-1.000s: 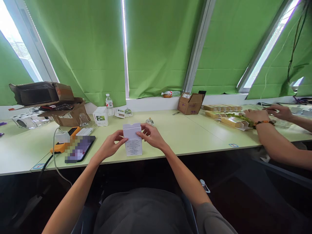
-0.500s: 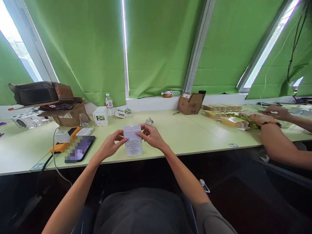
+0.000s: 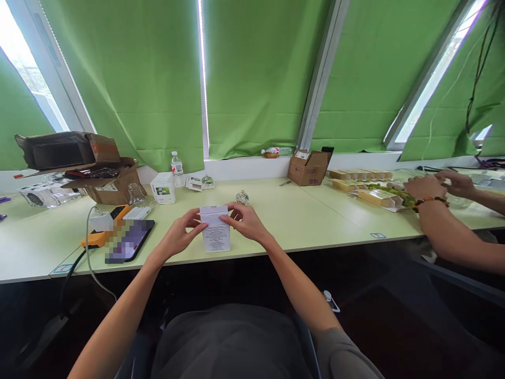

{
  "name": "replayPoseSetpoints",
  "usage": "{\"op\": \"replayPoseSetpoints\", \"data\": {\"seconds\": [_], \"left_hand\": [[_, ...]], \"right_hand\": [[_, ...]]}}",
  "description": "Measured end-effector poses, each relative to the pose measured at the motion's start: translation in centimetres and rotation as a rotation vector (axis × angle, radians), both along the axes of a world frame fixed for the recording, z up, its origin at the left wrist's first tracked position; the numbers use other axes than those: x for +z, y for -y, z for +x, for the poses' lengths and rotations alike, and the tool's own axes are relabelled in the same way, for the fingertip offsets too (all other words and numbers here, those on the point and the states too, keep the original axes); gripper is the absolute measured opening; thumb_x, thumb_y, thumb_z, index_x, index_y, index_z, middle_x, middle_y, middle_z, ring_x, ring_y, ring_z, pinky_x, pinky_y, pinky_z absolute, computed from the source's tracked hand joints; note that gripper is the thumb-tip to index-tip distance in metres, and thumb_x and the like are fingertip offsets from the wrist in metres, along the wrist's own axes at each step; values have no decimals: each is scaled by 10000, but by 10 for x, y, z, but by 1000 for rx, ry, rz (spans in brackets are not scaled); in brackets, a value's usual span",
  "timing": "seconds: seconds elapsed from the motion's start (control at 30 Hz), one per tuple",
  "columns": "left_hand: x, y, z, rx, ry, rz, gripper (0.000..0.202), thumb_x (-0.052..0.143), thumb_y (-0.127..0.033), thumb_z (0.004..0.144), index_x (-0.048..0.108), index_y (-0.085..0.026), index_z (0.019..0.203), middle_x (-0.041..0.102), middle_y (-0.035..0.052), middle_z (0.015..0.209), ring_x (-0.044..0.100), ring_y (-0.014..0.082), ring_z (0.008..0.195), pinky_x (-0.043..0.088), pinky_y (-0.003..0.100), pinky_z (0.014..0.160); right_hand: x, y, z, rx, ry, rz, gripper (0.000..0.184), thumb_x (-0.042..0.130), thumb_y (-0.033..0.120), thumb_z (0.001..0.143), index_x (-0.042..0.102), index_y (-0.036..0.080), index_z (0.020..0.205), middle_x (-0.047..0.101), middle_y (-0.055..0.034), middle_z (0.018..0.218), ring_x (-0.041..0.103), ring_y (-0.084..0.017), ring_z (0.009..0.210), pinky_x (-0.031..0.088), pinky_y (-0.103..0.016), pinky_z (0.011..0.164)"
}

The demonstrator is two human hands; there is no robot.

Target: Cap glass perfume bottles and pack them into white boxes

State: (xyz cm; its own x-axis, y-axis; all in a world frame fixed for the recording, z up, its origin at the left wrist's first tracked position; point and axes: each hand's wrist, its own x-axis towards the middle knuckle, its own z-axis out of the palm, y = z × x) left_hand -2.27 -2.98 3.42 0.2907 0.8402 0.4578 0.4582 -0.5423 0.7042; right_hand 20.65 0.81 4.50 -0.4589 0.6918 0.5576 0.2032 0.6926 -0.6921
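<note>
A small white carton (image 3: 216, 237) with printed text on its near face stands upright near the table's front edge. My left hand (image 3: 184, 230) grips its left side near the top, thumb on the near face. From the right, my right hand (image 3: 246, 221) holds the upper part, its thumb pressed on the front and its fingers behind. The carton hides some of the fingertips. Just behind my right hand, a small clear ornament with a gold top (image 3: 242, 198) sits on the table.
Left of my hands lie a phone (image 3: 138, 241) and an orange power strip (image 3: 94, 240) with cables. A white box (image 3: 163, 188), a bottle (image 3: 177, 169) and cardboard boxes (image 3: 106, 189) stand behind. At right, a co-worker's hands (image 3: 428, 189) are over small yellow boxes (image 3: 376, 197) and green moss.
The carton's top flap, raised before, is now lower and folded down under my fingers. The co-worker's hands have come closer together.
</note>
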Motion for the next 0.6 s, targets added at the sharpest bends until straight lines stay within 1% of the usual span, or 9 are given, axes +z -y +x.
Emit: {"op": "replayPoseSetpoints", "data": {"seconds": [0.17, 0.27, 0.37, 0.47, 0.6], "left_hand": [[1, 1, 0, -10, -4, 10, 456, 504, -520, 882, 507, -213, 1219, 661, 83, 1107, 663, 235, 963, 538, 405, 862], [2, 2, 2, 24, -9, 23, 497, 492, -531, 882, 477, -224, 1273, 660, 82, 1094, 664, 235, 955, 536, 413, 865], [3, 3, 2, 37, -20, 44, 522, 480, -533, 886, 458, -227, 1308, 662, 80, 1085, 666, 233, 945, 536, 410, 863], [3, 2, 2, 15, -37, 48, 465, 477, -532, 889, 519, -227, 1238, 661, 79, 1121, 671, 238, 934, 545, 389, 826], [3, 2, 1, 6, -52, 52, 404, 477, -512, 898, 555, -232, 1177, 671, 64, 1116, 675, 230, 924, 542, 360, 814]], "right_hand": [[0, 0, -1, -1, -13, 27, 343, 578, 447, 857, 631, 205, 1094, 662, -46, 986, 590, -131, 653, 495, -265, 558], [0, 0, -1, -10, 8, 46, 316, 561, 460, 866, 667, 200, 1011, 665, -60, 982, 608, -151, 695, 503, -275, 566], [-1, -2, -1, -13, 13, 67, 307, 566, 467, 859, 685, 192, 927, 657, -74, 1043, 618, -162, 734, 512, -281, 573], [-3, -3, -1, -8, 13, 71, 284, 586, 449, 848, 680, 189, 912, 653, -74, 1070, 616, -158, 731, 517, -282, 575], [-4, -3, -2, -15, 5, 53, 251, 611, 398, 839, 650, 201, 991, 676, -52, 995, 607, -148, 696, 514, -278, 576]]}}
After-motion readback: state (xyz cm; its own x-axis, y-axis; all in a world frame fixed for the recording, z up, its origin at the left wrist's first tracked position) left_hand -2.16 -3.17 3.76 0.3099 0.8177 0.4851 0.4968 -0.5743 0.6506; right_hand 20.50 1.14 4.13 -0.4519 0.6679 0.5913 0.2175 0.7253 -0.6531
